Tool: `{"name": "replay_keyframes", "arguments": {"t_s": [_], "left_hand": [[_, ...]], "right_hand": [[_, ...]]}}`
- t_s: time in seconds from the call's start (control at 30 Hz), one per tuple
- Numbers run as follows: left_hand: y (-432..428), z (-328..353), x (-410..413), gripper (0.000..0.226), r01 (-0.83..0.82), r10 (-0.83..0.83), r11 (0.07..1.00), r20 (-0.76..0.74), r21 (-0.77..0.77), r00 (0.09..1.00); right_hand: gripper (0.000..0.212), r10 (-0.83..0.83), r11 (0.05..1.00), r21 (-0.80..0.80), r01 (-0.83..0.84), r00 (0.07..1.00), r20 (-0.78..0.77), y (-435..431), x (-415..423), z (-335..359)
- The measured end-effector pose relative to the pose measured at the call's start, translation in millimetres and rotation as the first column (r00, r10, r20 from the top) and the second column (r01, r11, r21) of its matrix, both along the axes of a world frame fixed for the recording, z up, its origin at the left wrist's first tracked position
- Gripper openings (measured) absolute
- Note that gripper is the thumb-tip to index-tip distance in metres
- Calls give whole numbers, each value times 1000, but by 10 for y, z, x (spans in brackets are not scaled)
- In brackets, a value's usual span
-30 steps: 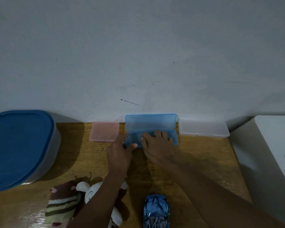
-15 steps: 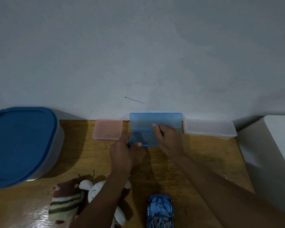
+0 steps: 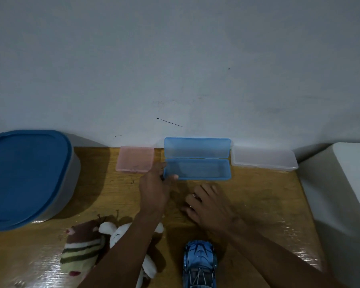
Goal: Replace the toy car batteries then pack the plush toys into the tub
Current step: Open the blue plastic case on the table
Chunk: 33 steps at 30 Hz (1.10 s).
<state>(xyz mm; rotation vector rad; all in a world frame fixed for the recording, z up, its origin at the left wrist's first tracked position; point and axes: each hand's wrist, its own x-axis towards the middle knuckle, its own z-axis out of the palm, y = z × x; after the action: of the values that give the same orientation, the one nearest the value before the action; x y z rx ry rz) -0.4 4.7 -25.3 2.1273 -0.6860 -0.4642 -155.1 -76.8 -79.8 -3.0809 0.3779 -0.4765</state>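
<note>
The toy car (image 3: pixel 200 265) sits at the near edge of the table (image 3: pixel 268 204), just beside the right forearm. A careless sweep of that arm could push it off the edge. The right hand (image 3: pixel 208 204) hovers low over the middle of the table in front of the blue case (image 3: pixel 197 169). Its fingers (image 3: pixel 204 188) are curled inward, and I cannot tell whether they enclose anything. If they do hold something small, a loose hold could let it fall and roll across the glossy wood.

The left hand (image 3: pixel 154 188) pinches the case's left front corner, thumb on the front rim. The lid stands up against the wall (image 3: pixel 175 59), and a tug on that corner could tip it shut or slide the case into the pink case (image 3: pixel 135 162) just beside it. The left forearm lies across the plush toys (image 3: pixel 83 246) at the near edge, so pulling back could drag them. The tub (image 3: pixel 27 175) at the left edge has its lid on and is not ready for packing.

Half a second earlier the right hand was reaching into the case. It has since drawn back toward the near side, leaving the tray uncovered, and nothing inside it can be made out. The left hand has kept its place at the corner.
</note>
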Motion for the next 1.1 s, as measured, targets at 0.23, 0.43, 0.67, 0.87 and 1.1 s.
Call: {"name": "replay_keyframes", "arguments": {"t_s": [0.23, 0.43, 0.67, 0.87, 1.1], "left_hand": [[-14, 29, -28, 41, 13, -13, 999, 10, 48, 1000], [-38, 61, -66, 39, 29, -29, 993, 4, 116, 1000], [-32, 144, -130, 34, 34, -42, 978, 35, 205, 999], [-46, 218, 5, 41, 119, -158, 961, 144, 250, 977], [-260, 285, 239, 104, 328, -375, 865, 55, 380, 925]], "right_hand": [[28, -51, 992, 108, 61, 994, -96, 42, -23, 104], [42, -20, 948, 309, 82, 980, -200, 33, -85, 281], [40, -243, 828, 498, 259, 965, -97, -61, -264, 622], [44, -661, 426, 743, 516, 738, -135, -566, -20, 930], [58, -625, 228, 761, 608, 690, -364, -815, 195, 878]]}}
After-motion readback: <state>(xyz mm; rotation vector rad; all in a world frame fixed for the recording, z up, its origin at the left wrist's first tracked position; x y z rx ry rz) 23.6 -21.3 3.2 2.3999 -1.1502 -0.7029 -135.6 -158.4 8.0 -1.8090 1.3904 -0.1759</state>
